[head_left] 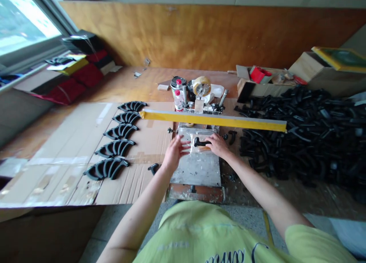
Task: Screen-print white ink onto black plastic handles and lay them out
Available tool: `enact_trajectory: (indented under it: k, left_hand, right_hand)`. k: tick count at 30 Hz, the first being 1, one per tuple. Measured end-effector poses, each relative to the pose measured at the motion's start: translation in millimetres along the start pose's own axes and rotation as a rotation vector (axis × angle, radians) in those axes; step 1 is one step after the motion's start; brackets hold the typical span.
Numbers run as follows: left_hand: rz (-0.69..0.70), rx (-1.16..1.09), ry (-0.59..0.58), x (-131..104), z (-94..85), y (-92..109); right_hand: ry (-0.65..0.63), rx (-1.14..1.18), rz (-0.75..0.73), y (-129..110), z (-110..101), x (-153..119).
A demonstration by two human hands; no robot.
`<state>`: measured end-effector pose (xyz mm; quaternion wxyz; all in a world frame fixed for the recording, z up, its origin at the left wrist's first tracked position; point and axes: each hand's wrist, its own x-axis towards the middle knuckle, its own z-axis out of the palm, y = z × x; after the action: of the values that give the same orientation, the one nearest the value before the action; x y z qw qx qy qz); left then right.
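A small black curved plastic part (201, 142), shaped like a handle, lies over a clear-taped holder (197, 149) on the grey metal plate (196, 167). My right hand (217, 144) has its fingers closed on the right end of this part. To the left of the holder, my left hand (175, 152) has its fingers apart and holds nothing; its fingertips are close to the holder's left edge. Just beyond both hands, a long yellow-and-grey bar (214, 121) spans the plate. One loose black part (153, 168) rests beside my left forearm, and another (232, 137) is right of my right hand.
Rows of fanned black parts (107, 168) lie on cardboard (65, 141) at left. A big heap of black parts (300, 141) covers the right side. Behind the bar stand red-capped bottles (178, 101) and a tape roll (201, 86). An open cardboard box (263, 88) is back right.
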<state>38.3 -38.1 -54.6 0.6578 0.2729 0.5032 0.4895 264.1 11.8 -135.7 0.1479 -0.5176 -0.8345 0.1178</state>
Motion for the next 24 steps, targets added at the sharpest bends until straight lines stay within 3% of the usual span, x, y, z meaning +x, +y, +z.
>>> enact_trajectory:
  k: [3,6,11,18,21,24]
  left_hand:
    - [-0.312,0.021,-0.107,-17.6,-4.0,-54.7]
    - [-0.374,-0.037,-0.078,-32.3,-3.3,-79.8]
    - [-0.362,-0.005,-0.069,-40.0,-6.9,-83.6]
    - [-0.33,0.017,-0.1,-38.8,-4.6,-93.1]
    - [-0.321,0.031,-0.106,-33.8,6.9,-92.5]
    - [-0.296,-0.007,-0.087,-27.3,19.6,-91.1]
  right_hand:
    - [-0.004,-0.027,-0.094,-25.9,4.4,-9.9]
    - [-0.004,-0.025,-0.201,-38.0,8.2,-22.6]
    - [0.115,-0.016,-0.077,-20.2,14.1,-23.5]
    - [0.098,0.19,-0.073,24.9,17.0,0.5]
    - [0.106,0.184,-0.083,17.0,12.4,-0.8]
    - [0.151,0.141,-0.153,-20.3,8.0,-15.3]
